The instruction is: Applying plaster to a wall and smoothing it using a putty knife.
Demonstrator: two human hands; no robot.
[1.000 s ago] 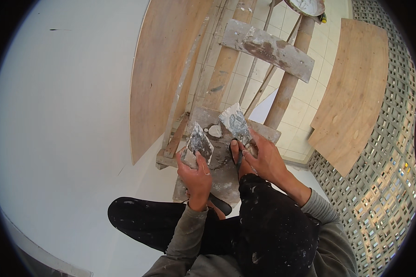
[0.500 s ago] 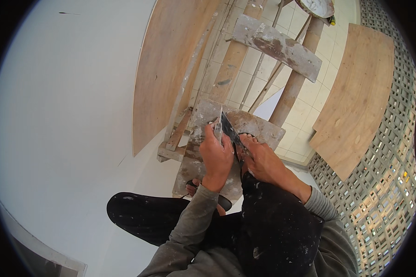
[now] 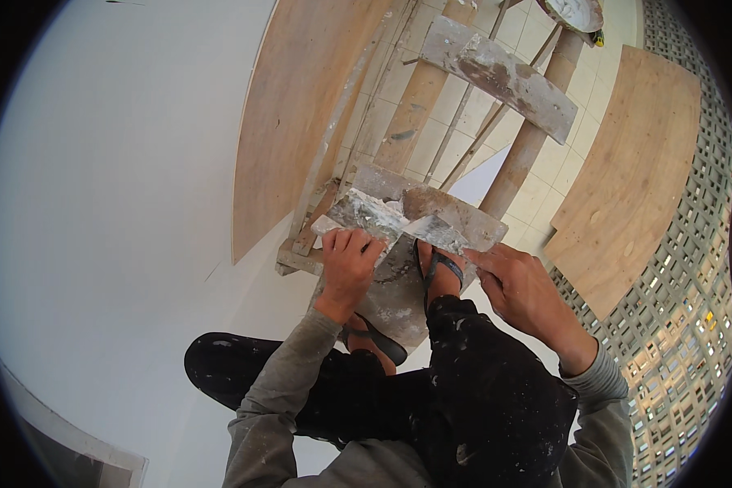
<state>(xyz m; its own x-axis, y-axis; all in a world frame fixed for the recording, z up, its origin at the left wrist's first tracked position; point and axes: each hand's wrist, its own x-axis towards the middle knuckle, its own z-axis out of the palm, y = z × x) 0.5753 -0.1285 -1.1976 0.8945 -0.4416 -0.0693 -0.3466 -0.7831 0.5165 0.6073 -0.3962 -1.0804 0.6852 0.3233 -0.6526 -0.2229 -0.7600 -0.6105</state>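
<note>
My left hand is closed on a wide scraper, its broad face turned up and smeared with white paste. My right hand grips a putty knife whose whitened blade reaches left. The two blades meet or overlap where the paste is; I cannot tell whether they press together. Both tools are held above a stained wooden board, where my sandalled feet rest. The handles are mostly hidden by my fingers.
A white wall rises at left, with a plywood sheet beside it. Ahead are a plank across round poles and a bowl of white paste. More plywood lies at right, by a lattice block wall. Tiled floor shows below.
The blades, held steeply and close together before, now lie flatter with paste showing on top. My left hand has shifted left, and my right hand has moved right.
</note>
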